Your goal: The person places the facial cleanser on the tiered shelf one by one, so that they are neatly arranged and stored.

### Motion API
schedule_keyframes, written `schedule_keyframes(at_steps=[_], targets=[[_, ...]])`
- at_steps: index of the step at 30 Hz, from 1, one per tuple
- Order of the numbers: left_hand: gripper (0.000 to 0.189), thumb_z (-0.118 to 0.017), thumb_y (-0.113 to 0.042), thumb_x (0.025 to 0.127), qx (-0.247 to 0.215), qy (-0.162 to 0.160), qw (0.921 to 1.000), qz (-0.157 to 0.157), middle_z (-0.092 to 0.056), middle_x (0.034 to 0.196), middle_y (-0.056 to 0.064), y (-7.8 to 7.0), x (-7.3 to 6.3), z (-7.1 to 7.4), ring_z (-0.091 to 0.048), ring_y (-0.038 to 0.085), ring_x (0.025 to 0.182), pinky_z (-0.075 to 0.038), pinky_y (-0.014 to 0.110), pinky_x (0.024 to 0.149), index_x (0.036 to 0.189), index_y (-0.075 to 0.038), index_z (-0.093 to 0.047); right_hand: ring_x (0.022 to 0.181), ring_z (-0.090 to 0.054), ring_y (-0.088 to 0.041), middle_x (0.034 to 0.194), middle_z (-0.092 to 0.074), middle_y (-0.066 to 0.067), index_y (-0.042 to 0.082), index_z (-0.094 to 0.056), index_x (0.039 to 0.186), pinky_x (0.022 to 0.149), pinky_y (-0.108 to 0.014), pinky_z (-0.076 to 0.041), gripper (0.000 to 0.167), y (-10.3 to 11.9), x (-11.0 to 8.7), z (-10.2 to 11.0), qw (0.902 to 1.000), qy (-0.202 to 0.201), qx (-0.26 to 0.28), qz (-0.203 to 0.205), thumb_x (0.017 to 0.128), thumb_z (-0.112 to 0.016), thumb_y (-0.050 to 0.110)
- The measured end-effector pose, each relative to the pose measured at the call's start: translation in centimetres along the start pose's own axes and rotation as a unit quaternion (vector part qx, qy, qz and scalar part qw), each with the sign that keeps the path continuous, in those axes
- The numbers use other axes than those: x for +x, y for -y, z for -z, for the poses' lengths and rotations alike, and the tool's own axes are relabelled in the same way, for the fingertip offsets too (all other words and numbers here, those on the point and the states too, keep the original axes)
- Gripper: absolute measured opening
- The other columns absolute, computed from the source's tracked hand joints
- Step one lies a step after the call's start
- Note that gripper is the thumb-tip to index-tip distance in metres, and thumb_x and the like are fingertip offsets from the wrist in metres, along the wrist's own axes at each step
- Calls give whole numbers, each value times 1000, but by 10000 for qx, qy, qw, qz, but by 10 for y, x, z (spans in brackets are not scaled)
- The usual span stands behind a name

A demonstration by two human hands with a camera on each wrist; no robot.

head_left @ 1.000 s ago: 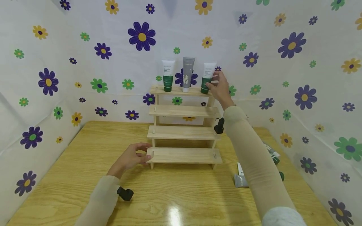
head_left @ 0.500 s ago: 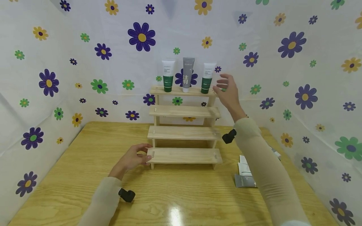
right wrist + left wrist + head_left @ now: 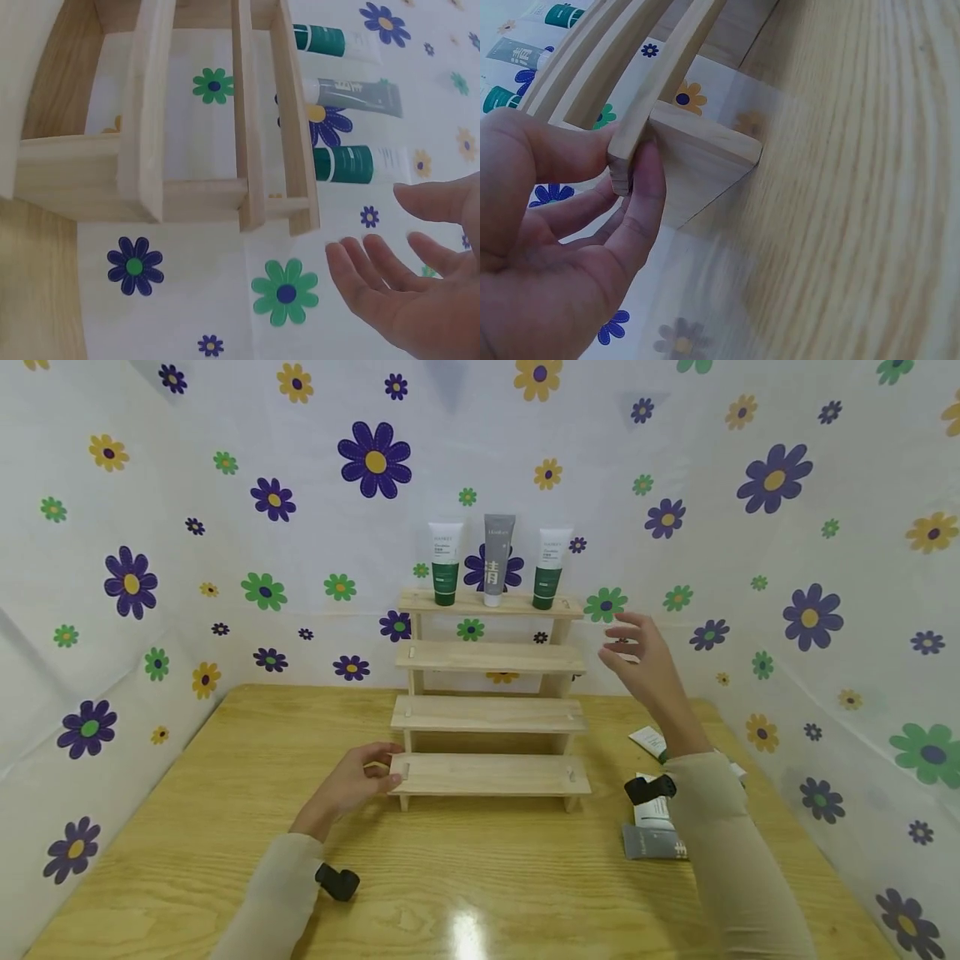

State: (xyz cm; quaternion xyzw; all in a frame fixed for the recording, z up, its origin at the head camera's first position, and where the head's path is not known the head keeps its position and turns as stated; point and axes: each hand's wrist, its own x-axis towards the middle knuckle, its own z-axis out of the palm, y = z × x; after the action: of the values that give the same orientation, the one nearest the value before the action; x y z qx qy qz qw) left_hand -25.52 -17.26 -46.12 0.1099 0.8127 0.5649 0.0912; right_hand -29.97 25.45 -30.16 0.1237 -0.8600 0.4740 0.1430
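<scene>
A stepped wooden rack point(image 3: 487, 713) with several shelves stands on the table. On its top shelf stand three upright tubes: a white and green tube point(image 3: 446, 563) at left, a grey tube point(image 3: 497, 560) in the middle, and another white and green tube point(image 3: 550, 568) at right. My left hand point(image 3: 352, 783) pinches the left end of the lowest shelf point(image 3: 630, 150) between thumb and fingers. To the right of the rack my right hand point(image 3: 643, 662) hangs in the air, fingers loosely bent and holding nothing. In the right wrist view the right hand point(image 3: 420, 270) is apart from the tubes.
More tubes lie on the table at right, partly hidden by the right forearm: a grey tube point(image 3: 651, 842), a white tube point(image 3: 651, 806) and a white and green tube point(image 3: 649, 742). A flower-patterned cloth point(image 3: 315, 527) surrounds the wooden table point(image 3: 465, 877).
My right hand has let go of the right white and green tube and moved away, right and down. The tube stays standing on the top shelf. My left hand keeps its hold.
</scene>
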Motion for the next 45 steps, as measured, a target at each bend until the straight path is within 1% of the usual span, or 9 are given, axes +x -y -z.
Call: schedule_keyframes(at_steps=[4, 6, 8, 10, 12, 20, 27, 36, 45], targets=[[50, -66, 1, 96, -73, -55, 10000, -18, -57, 124, 23, 0, 0, -2, -63, 17, 92, -56, 24, 77, 144, 4, -51, 129, -59, -43, 147, -53, -26, 4, -32, 157, 95, -16, -47, 62, -10, -20, 10, 9991, 260, -282, 161, 104, -61, 15], [50, -66, 1, 96, -14, -99, 9999, 8, -57, 124, 22, -1, -1, -2, -62, 16, 92, -56, 24, 76, 144, 3, -52, 128, -58, -45, 147, -51, -28, 4, -30, 158, 99, -23, -51, 63, -14, -29, 16, 9980, 449, -417, 166, 104, -61, 15], [49, -65, 0, 97, 70, -98, 9999, 0, -56, 126, 23, -3, -2, -3, -62, 16, 91, -56, 26, 77, 144, 2, -52, 129, -57, -47, 148, -49, -30, 5, -28, 159, 106, -41, -53, 64, -19, -38, 21, 9962, 630, -585, 134, 105, -59, 17], [49, -64, -1, 97, 211, -109, 9997, -31, -56, 126, 23, -5, -3, -3, -62, 16, 90, -56, 28, 76, 144, 3, -52, 130, -55, -51, 149, -47, -32, 4, -27, 160, 108, -61, -48, 64, -23, -46, 27, 9938, 782, -787, 77, 106, -58, 18], [49, -64, -2, 97, 291, -91, 9995, -80, -56, 127, 25, -6, -3, -4, -62, 17, 91, -56, 30, 77, 144, 3, -51, 131, -53, -54, 150, -45, -34, 4, -26, 159, 108, -69, -43, 63, -28, -54, 34, 9917, 904, -911, -5, 107, -57, 19], [49, -64, -4, 98, 438, -67, 9990, -79, -56, 126, 24, -4, -3, -5, -63, 19, 93, -55, 27, 76, 144, 3, -51, 124, -57, -57, 144, -50, -36, -4, -39, 151, 100, -67, -49, 53, -52, -79, 58, 9773, 1354, -1608, -273, 107, -57, 20], [49, -63, -3, 99, 331, -26, 9994, -126, -56, 127, 24, 0, -2, -4, -64, 19, 95, -57, 29, 79, 145, 2, -50, 114, -63, -54, 132, -59, -37, -8, -51, 139, 90, -59, -57, 44, -64, -87, 73, 9650, 1794, -1892, -285, 103, -63, 15], [50, -63, -4, 100, 228, 115, 9992, -299, -55, 129, 26, -3, -3, 1, -64, 18, 94, -57, 27, 78, 147, 4, -48, 106, -68, -45, 122, -64, -34, -11, -57, 131, 81, -44, -62, 38, -84, -89, 79, 9625, 1987, -1828, -285, 99, -67, 6], [49, -63, -1, 99, 157, 145, 9993, -306, -58, 126, 26, 2, -1, 2, -66, 17, 94, -58, 30, 78, 145, 6, -49, 103, -69, -45, 117, -67, -33, -12, -60, 124, 84, -50, -60, 34, -92, -88, 80, 9549, 2165, -1962, -535, 96, -70, 5]])
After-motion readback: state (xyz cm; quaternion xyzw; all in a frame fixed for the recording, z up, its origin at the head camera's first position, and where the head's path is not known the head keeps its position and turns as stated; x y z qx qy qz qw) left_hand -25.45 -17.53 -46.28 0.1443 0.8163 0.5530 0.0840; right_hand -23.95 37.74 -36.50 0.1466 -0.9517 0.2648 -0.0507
